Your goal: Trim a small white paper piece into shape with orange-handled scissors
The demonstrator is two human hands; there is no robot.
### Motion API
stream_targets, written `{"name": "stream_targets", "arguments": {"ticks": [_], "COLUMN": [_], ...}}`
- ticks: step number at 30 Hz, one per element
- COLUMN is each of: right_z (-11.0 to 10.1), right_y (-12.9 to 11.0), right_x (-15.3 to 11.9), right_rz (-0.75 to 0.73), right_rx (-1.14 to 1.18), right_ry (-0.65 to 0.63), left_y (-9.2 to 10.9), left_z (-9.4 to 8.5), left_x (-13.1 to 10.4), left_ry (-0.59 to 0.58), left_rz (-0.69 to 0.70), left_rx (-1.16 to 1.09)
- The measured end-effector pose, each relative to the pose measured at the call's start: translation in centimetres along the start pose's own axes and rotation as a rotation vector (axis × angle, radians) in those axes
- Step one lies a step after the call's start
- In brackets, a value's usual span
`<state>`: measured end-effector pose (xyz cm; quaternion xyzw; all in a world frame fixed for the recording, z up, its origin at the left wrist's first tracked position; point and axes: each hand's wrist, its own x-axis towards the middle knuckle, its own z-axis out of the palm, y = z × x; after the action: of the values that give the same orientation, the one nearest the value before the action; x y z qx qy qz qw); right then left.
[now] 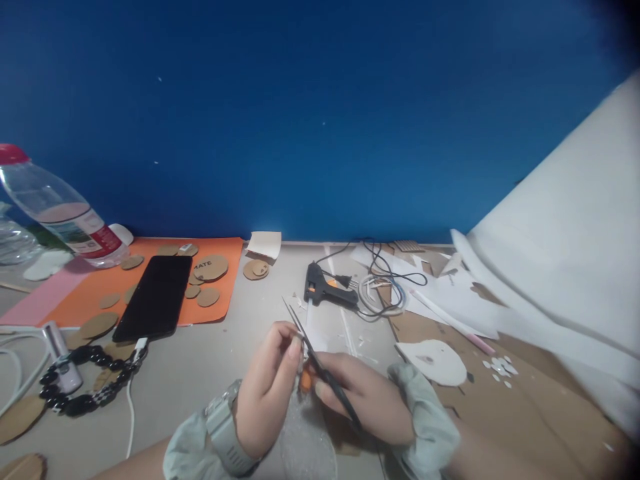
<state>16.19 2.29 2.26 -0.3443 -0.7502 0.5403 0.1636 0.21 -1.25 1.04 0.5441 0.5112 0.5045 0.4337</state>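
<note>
Long black tweezers (334, 385) are held in my right hand (367, 390), their thin points angled up and to the left past my left fingers. My left hand (270, 383) is closed in a pinch beside the tweezers. A bit of white shows at its fingertips, too small to name. Between the two hands is a small orange thing (305, 381), partly hidden by my right fingers. Below them lies a clear, crinkled plastic sheet (307, 440). A black glue gun (333, 293) rests on the table just beyond my hands.
To the left, a phone (156, 299) and cardboard discs (211, 268) lie on orange paper (227, 283). A bottle (75, 220), bead bracelet (80, 404) and white cable (131, 413) are there too. On the right are coiled cords (383, 297), paper scraps (433, 362) and cardboard (520, 413).
</note>
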Motion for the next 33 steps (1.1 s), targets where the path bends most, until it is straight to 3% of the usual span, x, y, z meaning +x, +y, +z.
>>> {"name": "stream_targets", "arguments": {"ticks": [10,24,27,33], "right_z": [-0.3,0.0,0.2,1.0], "right_y": [0.5,0.6,0.5,1.2], "right_x": [0.3,0.4,0.5,0.7], "right_rz": [-0.007,-0.025,-0.003,0.178], "right_rx": [-0.06,-0.045,0.066,0.544], "right_ry": [-0.077,-0.049,-0.004,0.158], "left_y": [0.1,0.1,0.1,-0.1], "left_z": [0.0,0.0,0.1,0.1], "left_x": [0.1,0.0,0.0,0.2], "left_ry": [-0.011,-0.017,-0.015,-0.051], "left_rz": [0.032,0.014,-0.002,-0.017], "left_rx": [0.042,0.049,0.04,0.08]}}
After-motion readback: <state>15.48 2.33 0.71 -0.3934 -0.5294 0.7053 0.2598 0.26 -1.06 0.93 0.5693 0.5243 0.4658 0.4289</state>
